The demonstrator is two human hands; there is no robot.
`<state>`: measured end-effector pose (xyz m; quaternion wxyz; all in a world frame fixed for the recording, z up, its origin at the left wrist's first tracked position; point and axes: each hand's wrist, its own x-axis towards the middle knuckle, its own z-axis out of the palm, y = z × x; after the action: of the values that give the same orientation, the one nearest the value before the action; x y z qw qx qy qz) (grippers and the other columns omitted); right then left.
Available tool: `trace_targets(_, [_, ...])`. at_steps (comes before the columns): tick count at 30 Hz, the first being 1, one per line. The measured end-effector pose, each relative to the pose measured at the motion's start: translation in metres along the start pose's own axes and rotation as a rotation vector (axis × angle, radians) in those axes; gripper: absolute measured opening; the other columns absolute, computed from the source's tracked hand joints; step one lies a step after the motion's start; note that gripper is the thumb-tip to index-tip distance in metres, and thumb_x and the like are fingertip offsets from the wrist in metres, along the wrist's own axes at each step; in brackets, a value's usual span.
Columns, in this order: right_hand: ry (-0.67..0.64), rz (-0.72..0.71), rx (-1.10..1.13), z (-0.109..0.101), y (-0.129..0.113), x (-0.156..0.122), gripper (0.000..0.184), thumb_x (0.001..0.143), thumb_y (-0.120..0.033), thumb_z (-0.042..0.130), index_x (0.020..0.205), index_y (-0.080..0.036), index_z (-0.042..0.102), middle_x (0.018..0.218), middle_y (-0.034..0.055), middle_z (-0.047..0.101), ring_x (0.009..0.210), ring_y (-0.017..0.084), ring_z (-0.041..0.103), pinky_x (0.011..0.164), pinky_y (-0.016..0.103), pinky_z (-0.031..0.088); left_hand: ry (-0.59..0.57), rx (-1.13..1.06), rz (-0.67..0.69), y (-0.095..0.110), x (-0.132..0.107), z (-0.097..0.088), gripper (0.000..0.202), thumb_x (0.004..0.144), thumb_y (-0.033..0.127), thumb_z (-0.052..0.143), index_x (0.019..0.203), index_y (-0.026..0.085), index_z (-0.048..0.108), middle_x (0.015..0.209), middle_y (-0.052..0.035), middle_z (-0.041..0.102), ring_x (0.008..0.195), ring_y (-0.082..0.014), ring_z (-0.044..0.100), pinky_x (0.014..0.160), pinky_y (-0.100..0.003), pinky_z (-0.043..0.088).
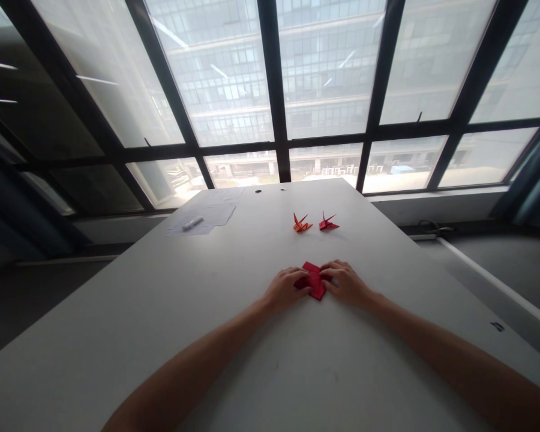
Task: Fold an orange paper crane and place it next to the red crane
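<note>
A folded piece of red paper (315, 281) lies on the white table between my two hands. My left hand (289, 285) grips its left side, thumb toward me and fingers on the far side. On the right side my right hand (343, 281) holds the paper, its fingers bent over the edge. Parts of the paper are hidden beneath the fingers. Farther off stand two folded paper cranes: an orange one (302, 225) and, to its right, a red one (328, 223). Neither crane is touched by a hand.
White paper sheets (220, 215) lie at the table's far left with a white marker-like object (193, 223) on them. The white table (184, 288) reaches toward large windows (324, 72). A small black mark (497, 326) shows near its right edge.
</note>
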<state>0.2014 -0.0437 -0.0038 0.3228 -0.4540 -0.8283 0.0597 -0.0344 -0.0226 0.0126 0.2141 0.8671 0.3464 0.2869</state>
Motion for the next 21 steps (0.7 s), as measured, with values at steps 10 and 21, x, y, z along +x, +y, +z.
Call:
trace_targets(10, [-0.010, 0.010, -0.004, -0.0004, -0.0010, -0.0006, 0.024, 0.083, -0.023, 0.064, 0.106, -0.026, 0.072, 0.111, 0.0050, 0.070, 0.108, 0.025, 0.060, 0.098, 0.039, 0.043, -0.027, 0.024, 0.050, -0.0071, 0.0009, 0.0007, 0.034, 0.076, 0.043, 0.079, 0.104, 0.026, 0.075, 0.116, -0.0069, 0.070, 0.107, -0.0275, 0.064, 0.099, -0.038, 0.045])
trace_targets(21, [-0.014, 0.005, 0.003, 0.0004, 0.0004, -0.0012, 0.023, 0.085, -0.022, 0.064, 0.105, -0.026, 0.072, 0.112, 0.0048, 0.069, 0.108, 0.024, 0.059, 0.099, 0.040, 0.043, -0.049, -0.028, 0.004, -0.0002, 0.0012, -0.0024, 0.027, 0.088, 0.040, 0.064, 0.107, 0.023, 0.075, 0.116, -0.0080, 0.070, 0.110, -0.0265, 0.063, 0.103, -0.039, 0.044])
